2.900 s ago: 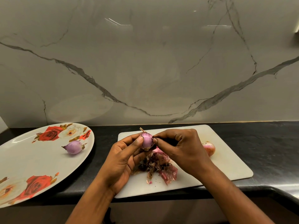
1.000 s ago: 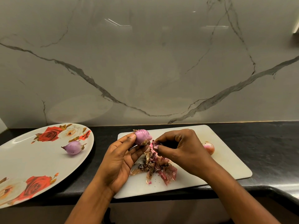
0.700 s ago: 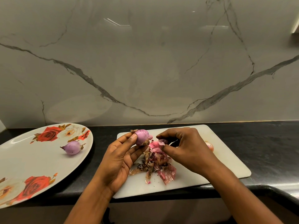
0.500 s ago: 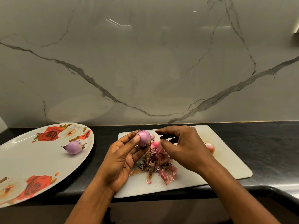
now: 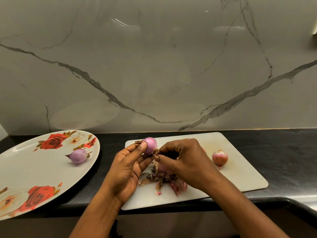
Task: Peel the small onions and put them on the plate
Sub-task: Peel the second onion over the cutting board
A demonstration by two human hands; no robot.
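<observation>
My left hand [image 5: 127,170] holds a small purple onion [image 5: 151,144] between thumb and fingertips above the white cutting board [image 5: 240,170]. My right hand [image 5: 185,160] pinches a bit of dry skin at the onion's lower end. Under both hands lies a heap of onion peels [image 5: 164,179]. A peeled purple onion [image 5: 78,156] lies on the large rose-patterned plate [image 5: 30,170] at the left. An unpeeled pinkish onion [image 5: 220,157] sits on the board to the right of my right hand.
The board and plate rest on a black countertop [image 5: 283,152] with a rounded front edge. A marble wall [image 5: 154,66] rises right behind them. The plate overhangs the counter's front edge at the left.
My right hand dropped a strip of skin onto the peel heap, then came back to the onion and pinched its lower end. The left hand turned the onion slightly.
</observation>
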